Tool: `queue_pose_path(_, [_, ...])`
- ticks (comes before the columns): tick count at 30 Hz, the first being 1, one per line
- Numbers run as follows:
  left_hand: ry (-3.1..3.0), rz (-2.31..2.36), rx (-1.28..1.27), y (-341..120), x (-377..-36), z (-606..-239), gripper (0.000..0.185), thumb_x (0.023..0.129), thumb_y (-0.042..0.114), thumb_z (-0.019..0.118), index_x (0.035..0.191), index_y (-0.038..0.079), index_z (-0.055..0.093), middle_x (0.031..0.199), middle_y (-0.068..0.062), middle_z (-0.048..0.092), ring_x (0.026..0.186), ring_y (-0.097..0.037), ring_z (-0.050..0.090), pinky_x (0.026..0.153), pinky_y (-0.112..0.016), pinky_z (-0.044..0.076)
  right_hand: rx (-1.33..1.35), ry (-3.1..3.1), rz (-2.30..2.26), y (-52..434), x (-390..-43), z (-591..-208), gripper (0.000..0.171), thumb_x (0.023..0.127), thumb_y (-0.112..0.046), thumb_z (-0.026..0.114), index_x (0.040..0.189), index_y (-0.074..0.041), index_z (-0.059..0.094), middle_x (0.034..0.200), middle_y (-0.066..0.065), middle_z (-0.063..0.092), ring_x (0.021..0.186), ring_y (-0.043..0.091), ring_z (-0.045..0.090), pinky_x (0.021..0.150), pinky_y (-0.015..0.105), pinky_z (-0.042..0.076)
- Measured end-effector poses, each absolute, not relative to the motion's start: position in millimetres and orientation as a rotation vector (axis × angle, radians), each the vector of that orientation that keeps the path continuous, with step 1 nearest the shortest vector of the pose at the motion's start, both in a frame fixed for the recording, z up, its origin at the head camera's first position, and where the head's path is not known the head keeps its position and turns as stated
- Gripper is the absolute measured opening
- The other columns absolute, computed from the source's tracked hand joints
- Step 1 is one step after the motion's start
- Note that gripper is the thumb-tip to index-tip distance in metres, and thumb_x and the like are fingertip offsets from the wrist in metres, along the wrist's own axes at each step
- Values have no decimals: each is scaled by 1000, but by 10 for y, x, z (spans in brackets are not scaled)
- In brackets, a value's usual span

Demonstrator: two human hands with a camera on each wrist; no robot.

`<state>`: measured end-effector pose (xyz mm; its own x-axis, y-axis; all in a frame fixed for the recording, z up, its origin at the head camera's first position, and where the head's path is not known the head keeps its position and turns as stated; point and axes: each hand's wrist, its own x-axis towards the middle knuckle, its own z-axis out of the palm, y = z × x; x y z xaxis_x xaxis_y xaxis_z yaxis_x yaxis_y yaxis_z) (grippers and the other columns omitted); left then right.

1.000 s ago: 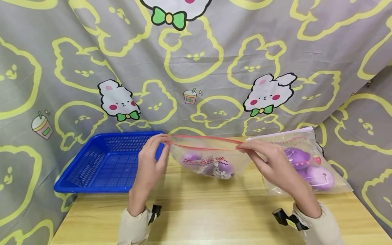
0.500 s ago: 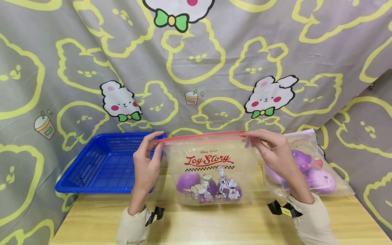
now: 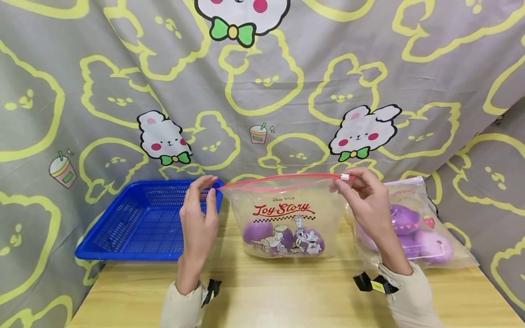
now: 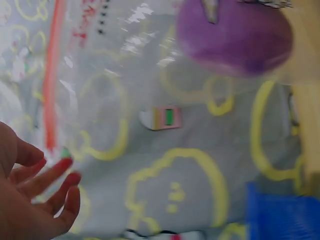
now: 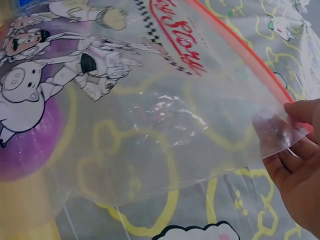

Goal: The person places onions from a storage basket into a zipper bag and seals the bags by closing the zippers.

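A: Two hands on one thing. Left hand (image 3: 201, 214) pinches the 9 o'clock end of the red zip strip (image 3: 279, 178). Right hand (image 3: 365, 200) pinches the 3 o'clock end, fingertips at the white slider (image 3: 345, 177). Hands are well apart, with the strip pulled taut between them.

B: Where's the bag?

A: Zip bag (image 3: 287, 223) hangs from the strip, upright, bottom resting on the surface (image 3: 287, 291), centre, toward the 12 o'clock edge. It has cartoon print on the front and purple toys (image 3: 258, 231) sit at the bottom.

B: Step?

A: My read is that it's working the closure. Slider is at the 3 o'clock end. Can't tell if the strip is sealed; the two red lines look slightly parted near 9 o'clock.

B: Next move needs?

A: Judgement only: left hand has to anchor its corner firmly while the right runs the slider along the strip toward 9 o'clock. The film needs to be kept taut, or the slider will bunch it.

B: Surroundings?

A: Blue basket (image 3: 164, 183) is at 9 o'clock of the bag, just beside the left hand. A second bag (image 3: 414, 228) with purple toys lies at 3 o'clock, partly behind the right hand. A printed cloth backdrop (image 3: 287, 91) hangs at 12 o'clock.

B: Obstructions?

A: Nothing lies across the strip. The second bag crowds the right wrist, and the basket rim is close to the left fingers.
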<state>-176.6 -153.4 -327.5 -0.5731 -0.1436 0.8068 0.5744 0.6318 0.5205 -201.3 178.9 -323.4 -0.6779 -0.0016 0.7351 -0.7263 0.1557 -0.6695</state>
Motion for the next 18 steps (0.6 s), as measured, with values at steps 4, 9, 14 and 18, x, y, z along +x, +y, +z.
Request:
queue_pose_path(4, [-1869, -882, -457, -1273, -1569, -3112, 27, 96, 3, 58, 123, -2, 61, 123, -14, 64, 117, -31, 54, 100, -38, 42, 684, -1834, 1543, 1722, -1965, -3228, 8, 88, 11, 68, 93, 5, 67, 78, 12, 73, 68, 14, 69, 57, 18, 50])
queue_pose_path(9, [-1888, -771, -753, -814, -1400, -2986, 28, 94, 9, 59, 120, -3, 62, 128, -17, 60, 120, -35, 52, 105, -44, 39, 797, -1869, 1457, 1610, -1871, -3192, 16, 83, 13, 71, 88, -2, 72, 74, 6, 72, 62, 12, 64, 58, 19, 51])
queue_pose_path(14, [-2064, -582, -961, -438, -1452, -2883, 25, 100, 19, 59, 121, 7, 66, 130, -9, 61, 126, -27, 50, 104, -45, 39, 895, -1932, 1249, 1537, -1805, -3210, 20, 81, 11, 73, 85, -9, 74, 70, -4, 67, 60, 6, 54, 55, 18, 41])
queue_pose_path(18, [-2145, -408, -1014, -330, -1566, -2854, 16, 100, 22, 61, 109, 13, 71, 110, 0, 69, 111, -20, 57, 102, -41, 40, 922, -2007, 1106, 1510, -1787, -3246, 19, 82, 7, 72, 82, -11, 72, 67, -7, 61, 59, 4, 49, 53, 17, 38])
